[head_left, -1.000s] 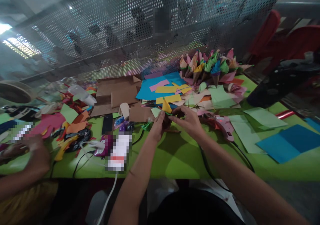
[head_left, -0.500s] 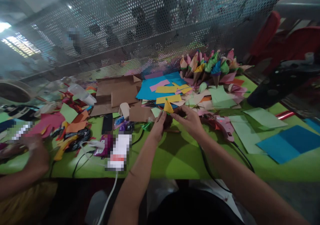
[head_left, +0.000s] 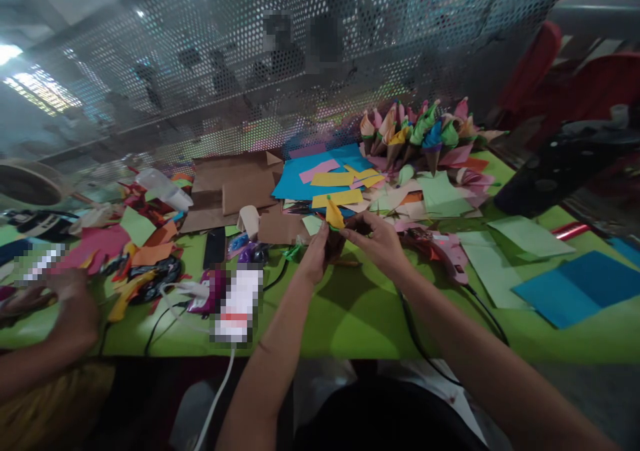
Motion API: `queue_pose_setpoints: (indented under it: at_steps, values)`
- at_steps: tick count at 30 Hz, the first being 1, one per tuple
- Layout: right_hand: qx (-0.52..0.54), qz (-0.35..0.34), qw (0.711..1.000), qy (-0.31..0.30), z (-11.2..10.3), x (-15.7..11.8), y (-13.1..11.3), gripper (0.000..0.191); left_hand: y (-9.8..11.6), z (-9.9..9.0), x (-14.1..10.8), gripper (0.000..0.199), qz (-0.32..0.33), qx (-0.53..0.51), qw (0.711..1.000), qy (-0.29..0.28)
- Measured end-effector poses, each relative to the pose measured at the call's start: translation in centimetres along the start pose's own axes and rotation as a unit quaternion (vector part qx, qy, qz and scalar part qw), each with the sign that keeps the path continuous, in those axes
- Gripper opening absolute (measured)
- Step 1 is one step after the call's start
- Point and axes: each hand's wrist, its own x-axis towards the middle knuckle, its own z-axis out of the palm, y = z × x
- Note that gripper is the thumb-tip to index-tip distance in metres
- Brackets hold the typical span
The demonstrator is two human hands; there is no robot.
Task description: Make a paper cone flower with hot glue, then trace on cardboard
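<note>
A small paper ice cream cone with a yellow twisted top, a green tip and a green rim is upright between my hands at mid-table. My left hand is closed around its brown lower part, which the fingers mostly hide. From the right, my right hand pinches at the cone's rim with thumb and fingers. Just behind lie yellow paper strips. To the right of my right hand rests a pink glue gun with a black cord.
Finished paper cones stand grouped at the back right. Blue paper and pale green sheets lie right. Brown cardboard and a white phone on a cable lie left. A co-worker's hand rests at far left. A perforated metal screen rises behind.
The yellow top of the cone has turned and tipped slightly to the left in my fingers. Both hands stay in nearly the same place.
</note>
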Motion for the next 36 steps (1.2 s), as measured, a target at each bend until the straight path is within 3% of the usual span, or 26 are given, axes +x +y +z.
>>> queue_pose_setpoints:
  at_steps: [5,10,17,24,36]
  values:
    - [-0.014,-0.001,1.0,0.01,0.1,0.0,-0.1,0.027,-0.2,-0.2,0.0,0.05,0.051,0.048,0.996,-0.047]
    - [-0.007,-0.006,1.0,0.009,0.1,0.1,-0.2,0.024,0.3,0.2,-0.1,0.051,0.005,0.031,0.999,-0.043]
    - [0.013,-0.005,1.0,-0.008,0.1,0.1,0.0,0.025,0.6,0.8,-0.3,0.041,-0.009,-0.019,1.0,-0.002]
    - [0.0,-0.002,1.0,0.012,0.2,0.1,0.2,0.028,0.7,0.8,-0.4,0.042,-0.019,0.012,0.999,-0.027]
    - [-0.012,-0.013,1.0,0.011,0.2,0.1,0.0,0.031,1.3,1.3,-0.8,0.039,-0.055,-0.034,0.997,-0.041]
